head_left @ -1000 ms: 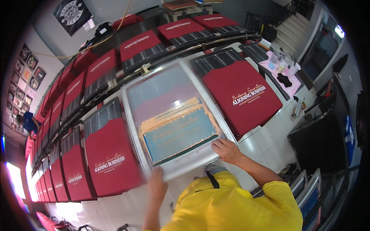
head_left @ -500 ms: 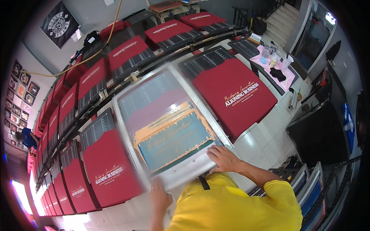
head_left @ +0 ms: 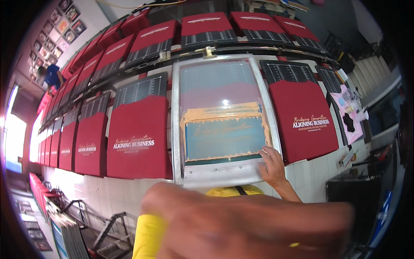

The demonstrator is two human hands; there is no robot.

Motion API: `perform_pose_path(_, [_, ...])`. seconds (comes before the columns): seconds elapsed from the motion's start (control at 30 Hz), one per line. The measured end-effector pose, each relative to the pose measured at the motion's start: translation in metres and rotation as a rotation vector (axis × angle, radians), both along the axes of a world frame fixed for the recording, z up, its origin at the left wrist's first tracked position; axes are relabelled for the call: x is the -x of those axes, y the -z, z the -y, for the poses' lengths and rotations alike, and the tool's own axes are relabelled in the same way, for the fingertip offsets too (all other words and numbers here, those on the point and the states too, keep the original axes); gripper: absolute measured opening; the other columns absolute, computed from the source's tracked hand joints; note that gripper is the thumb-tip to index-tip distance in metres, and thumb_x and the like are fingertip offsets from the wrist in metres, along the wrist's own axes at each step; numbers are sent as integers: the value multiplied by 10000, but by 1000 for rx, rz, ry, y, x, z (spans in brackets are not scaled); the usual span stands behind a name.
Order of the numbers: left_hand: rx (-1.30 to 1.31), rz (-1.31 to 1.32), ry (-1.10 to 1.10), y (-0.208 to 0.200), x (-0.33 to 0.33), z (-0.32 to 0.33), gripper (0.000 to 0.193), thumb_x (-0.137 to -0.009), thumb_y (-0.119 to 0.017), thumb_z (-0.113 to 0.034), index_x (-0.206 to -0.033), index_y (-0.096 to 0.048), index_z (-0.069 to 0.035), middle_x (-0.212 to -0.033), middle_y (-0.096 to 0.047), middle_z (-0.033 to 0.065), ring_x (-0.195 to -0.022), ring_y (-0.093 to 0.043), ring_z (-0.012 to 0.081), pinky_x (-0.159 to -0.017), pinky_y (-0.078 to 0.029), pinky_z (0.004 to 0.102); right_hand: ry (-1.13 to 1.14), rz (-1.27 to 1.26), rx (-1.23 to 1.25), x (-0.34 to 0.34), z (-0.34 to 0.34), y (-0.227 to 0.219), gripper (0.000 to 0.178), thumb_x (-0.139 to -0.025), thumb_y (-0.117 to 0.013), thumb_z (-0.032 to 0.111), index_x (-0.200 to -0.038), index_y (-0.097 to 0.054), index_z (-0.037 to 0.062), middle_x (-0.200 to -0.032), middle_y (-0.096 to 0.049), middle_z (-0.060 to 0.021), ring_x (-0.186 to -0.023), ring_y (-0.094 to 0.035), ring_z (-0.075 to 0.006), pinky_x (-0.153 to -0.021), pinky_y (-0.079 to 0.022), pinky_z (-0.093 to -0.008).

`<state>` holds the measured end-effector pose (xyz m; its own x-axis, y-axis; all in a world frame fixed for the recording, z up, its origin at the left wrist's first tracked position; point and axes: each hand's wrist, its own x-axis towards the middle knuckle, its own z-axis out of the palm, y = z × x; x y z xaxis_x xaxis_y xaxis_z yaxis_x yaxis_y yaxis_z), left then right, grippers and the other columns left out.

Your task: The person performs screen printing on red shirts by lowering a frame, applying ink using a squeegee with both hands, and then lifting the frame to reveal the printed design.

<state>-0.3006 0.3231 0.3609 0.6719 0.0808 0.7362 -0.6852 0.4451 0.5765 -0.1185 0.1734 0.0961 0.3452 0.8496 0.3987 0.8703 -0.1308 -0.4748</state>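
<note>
A screen-printing frame (head_left: 215, 170) with a pale metal rim lies over a red shirt on a pallet in front of me. A blue-green stencil area (head_left: 224, 140) shows in its mesh, bordered by peach-orange ink (head_left: 224, 111) that is thickest along the far side. My right hand (head_left: 272, 166) grips the near right corner of the frame, fingers bent over the rail. My left hand (head_left: 258, 228) and forearm are raised close to the camera across the lower view. They are badly smeared, so the fingers and anything in them cannot be made out.
Printed red shirts on black pallets stand left (head_left: 138, 146) and right (head_left: 306, 116) of the frame. More line a dark rail (head_left: 185, 48) behind. Cups on a pink sheet (head_left: 351, 114) are at right. Metal racks (head_left: 101, 228) stand lower left; a person in blue (head_left: 52, 75) is far left.
My left hand has risen from beside the frame's near left corner toward the camera. My right hand stays at the near right corner. The view has turned, so the frame looks straighter.
</note>
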Motion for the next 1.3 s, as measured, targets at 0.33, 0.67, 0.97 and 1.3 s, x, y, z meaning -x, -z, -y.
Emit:
perform_pose_path(0.33, [93,113,241,-10,-14,32,487,-957,-534,-379,-1218,-573,29,-1087,-608,204,-1012,-598,330,-873,-471,432,129,16,-68,0,26,2,352,-826,-613,64,-1161,-591,-41,-1223,-572,-209,-1105,-551,-394,-952,-446,-466])
perform_pose_path(0.67, [43,136,247,-11,-14,29,472,-981,-520,-377,-1228,-562,22,-1014,-609,172,-916,-609,275,-796,-484,390,173,66,-111,-5,22,2,323,-839,-603,51,-1144,-586,-52,-1205,-580,-219,-1078,-563,-402,-930,-461,-465])
perform_pose_path(0.97, [-106,54,73,0,-9,-10,459,-1003,-507,-375,-1237,-553,16,-948,-610,144,-829,-618,226,-728,-495,353,236,43,-90,-7,20,7,306,-884,-590,66,-1166,-579,-53,-1212,-575,-224,-1081,-558,-403,-923,-458,-466])
perform_pose_path(1.3, [-545,-1228,-1393,279,105,-167,376,-1018,-494,-237,-1255,-587,39,-1122,-662,159,-1032,-626,226,-931,-473,330,583,-243,147,-49,30,69,338,-951,-503,134,-1236,-559,-40,-1195,-600,-256,-1118,-572,-413,-957,-458,-467])
